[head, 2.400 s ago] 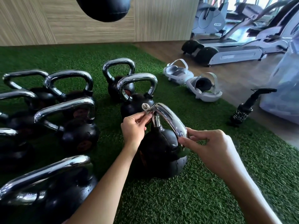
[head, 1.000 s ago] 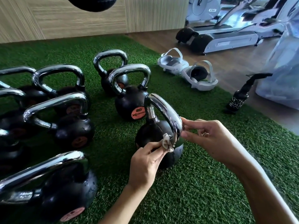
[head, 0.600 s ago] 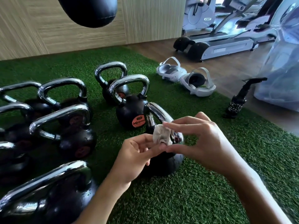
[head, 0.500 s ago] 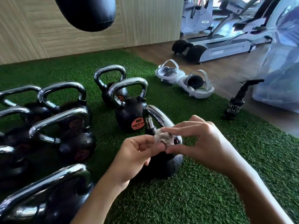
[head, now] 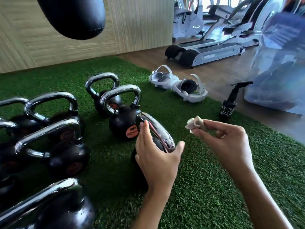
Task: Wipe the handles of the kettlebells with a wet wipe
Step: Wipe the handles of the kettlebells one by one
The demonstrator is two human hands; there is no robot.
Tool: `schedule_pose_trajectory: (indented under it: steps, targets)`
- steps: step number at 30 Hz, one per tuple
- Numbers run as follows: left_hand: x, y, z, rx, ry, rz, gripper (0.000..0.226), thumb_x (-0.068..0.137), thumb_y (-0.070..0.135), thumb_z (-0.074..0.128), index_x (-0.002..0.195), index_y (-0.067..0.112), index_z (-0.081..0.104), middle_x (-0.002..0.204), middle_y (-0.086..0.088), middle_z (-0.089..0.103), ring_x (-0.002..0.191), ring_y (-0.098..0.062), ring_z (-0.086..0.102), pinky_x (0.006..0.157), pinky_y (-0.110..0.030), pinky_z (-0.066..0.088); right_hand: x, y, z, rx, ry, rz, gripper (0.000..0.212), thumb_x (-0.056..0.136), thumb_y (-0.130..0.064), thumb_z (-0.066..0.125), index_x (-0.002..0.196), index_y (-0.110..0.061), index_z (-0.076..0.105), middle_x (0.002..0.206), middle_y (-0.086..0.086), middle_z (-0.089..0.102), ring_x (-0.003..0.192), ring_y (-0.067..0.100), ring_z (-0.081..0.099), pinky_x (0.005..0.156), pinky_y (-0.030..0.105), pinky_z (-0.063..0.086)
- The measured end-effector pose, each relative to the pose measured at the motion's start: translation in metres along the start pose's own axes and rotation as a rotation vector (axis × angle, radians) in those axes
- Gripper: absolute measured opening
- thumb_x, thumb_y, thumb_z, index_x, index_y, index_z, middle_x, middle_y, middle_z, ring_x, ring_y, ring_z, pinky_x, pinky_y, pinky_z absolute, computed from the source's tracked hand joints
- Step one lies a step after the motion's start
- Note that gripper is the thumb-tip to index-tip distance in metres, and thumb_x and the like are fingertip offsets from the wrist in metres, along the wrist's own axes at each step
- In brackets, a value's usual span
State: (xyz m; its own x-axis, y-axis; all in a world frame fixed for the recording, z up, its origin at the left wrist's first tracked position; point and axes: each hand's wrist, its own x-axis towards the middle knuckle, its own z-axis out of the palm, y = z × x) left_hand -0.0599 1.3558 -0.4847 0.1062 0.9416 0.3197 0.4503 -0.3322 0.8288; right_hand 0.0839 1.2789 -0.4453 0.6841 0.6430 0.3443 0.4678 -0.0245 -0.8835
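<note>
Right grip is pinching the crumpled whitish wet wipe beside, not touching, the curved chrome handle of the nearest black kettlebell. Left grip, fingers spread apart, is straddling that handle. So light a fingertip pinch is risking a drop onto the green turf.

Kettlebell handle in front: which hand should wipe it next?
The right hand: it pinches the wet wipe, just right of the handle. The left hand is open and empty, so it could only steady.
</note>
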Motion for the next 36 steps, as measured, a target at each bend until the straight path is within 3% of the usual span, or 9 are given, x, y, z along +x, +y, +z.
schedule_pose_trajectory:
  steps: [3, 10, 13, 16, 19, 25, 30, 33, 36]
  targets:
    - [0.008, 0.0, 0.004, 0.096, 0.089, 0.015, 0.112, 0.057, 0.046, 0.086, 0.155, 0.023, 0.036, 0.155, 0.009, 0.045, 0.143, -0.011, 0.039, 0.108, -0.053, 0.039, 0.0, 0.007, 0.002, -0.02, 0.01, 0.034, 0.031, 0.07, -0.034, 0.09, 0.099, -0.035, 0.081, 0.071, -0.023, 0.073, 0.052, 0.005, 0.034, 0.047, 0.02, 0.032]
    - [0.02, -0.011, -0.017, 0.081, -0.036, 0.066, 0.118, 0.044, 0.052, 0.083, 0.153, 0.025, 0.043, 0.143, 0.006, 0.054, 0.132, -0.013, 0.046, 0.113, -0.046, 0.036, -0.001, 0.022, 0.004, -0.04, -0.002, 0.094, 0.029, 0.069, -0.036, 0.09, 0.096, -0.037, 0.08, 0.059, -0.025, 0.065, 0.044, 0.002, 0.036, 0.044, 0.014, 0.026]
    - [0.041, -0.029, -0.044, 0.039, -0.208, 0.142, 0.118, 0.038, 0.058, 0.076, 0.15, 0.034, 0.047, 0.123, 0.012, 0.054, 0.119, -0.007, 0.053, 0.111, -0.026, 0.04, -0.002, 0.03, 0.011, -0.023, -0.037, 0.124, 0.032, 0.068, -0.041, 0.09, 0.098, -0.037, 0.08, 0.078, -0.022, 0.075, 0.057, 0.003, 0.051, 0.053, 0.033, 0.045]
    - [0.075, -0.049, -0.071, 0.054, -0.488, 0.238, 0.117, 0.038, 0.054, 0.086, 0.148, 0.045, 0.046, 0.122, 0.017, 0.053, 0.116, 0.012, 0.051, 0.104, -0.002, 0.03, -0.004, 0.036, 0.02, -0.014, -0.068, 0.143, 0.031, 0.071, -0.038, 0.089, 0.1, -0.035, 0.08, 0.081, -0.022, 0.075, 0.058, -0.005, 0.053, 0.056, 0.028, 0.044]
    - [0.101, -0.054, -0.093, 0.134, -0.703, 0.324, 0.113, 0.043, 0.048, 0.091, 0.144, 0.06, 0.041, 0.13, 0.013, 0.055, 0.122, 0.01, 0.051, 0.103, 0.0, 0.029, -0.005, 0.042, 0.038, 0.039, -0.106, 0.175, 0.024, 0.074, -0.031, 0.088, 0.096, -0.032, 0.081, 0.075, -0.022, 0.073, 0.054, -0.01, 0.054, 0.054, 0.006, 0.036]
    - [0.151, -0.011, -0.121, 0.386, -1.038, 0.38, 0.099, 0.055, 0.063, 0.091, 0.14, 0.067, 0.041, 0.146, 0.04, 0.042, 0.132, 0.022, 0.035, 0.118, -0.022, 0.027, 0.011, 0.055, 0.093, 0.048, -0.067, 0.236, 0.024, 0.078, -0.034, 0.084, 0.101, -0.031, 0.08, 0.086, -0.019, 0.076, 0.083, -0.006, 0.068, 0.078, 0.021, 0.055]
    - [0.171, 0.022, -0.106, 0.592, -1.118, 0.489, 0.109, 0.046, 0.054, 0.097, 0.142, 0.057, 0.045, 0.125, 0.041, 0.05, 0.094, 0.047, 0.03, 0.079, 0.014, 0.025, 0.02, 0.065, 0.132, 0.033, -0.058, 0.216, 0.021, 0.083, -0.025, 0.08, 0.104, -0.024, 0.081, 0.085, -0.017, 0.076, 0.073, -0.018, 0.061, 0.07, 0.006, 0.049]
    - [0.172, 0.027, -0.103, 0.646, -1.078, 0.55, 0.114, 0.039, 0.059, 0.095, 0.143, 0.049, 0.049, 0.129, 0.031, 0.055, 0.106, 0.032, 0.044, 0.087, 0.007, 0.03, 0.023, 0.068, 0.136, 0.091, -0.062, 0.26, 0.023, 0.084, -0.024, 0.08, 0.107, -0.023, 0.079, 0.094, -0.011, 0.078, 0.078, -0.017, 0.064, 0.081, 0.013, 0.055]
    - [0.171, 0.026, -0.101, 0.737, -1.071, 0.637, 0.119, 0.039, 0.073, 0.088, 0.147, 0.047, 0.044, 0.14, 0.023, 0.051, 0.127, 0.003, 0.049, 0.109, -0.018, 0.038, 0.039, 0.055, 0.128, 0.229, -0.067, 0.248, 0.025, 0.084, -0.021, 0.081, 0.109, -0.021, 0.078, 0.096, -0.009, 0.079, 0.086, 0.001, 0.073, 0.085, 0.03, 0.061]
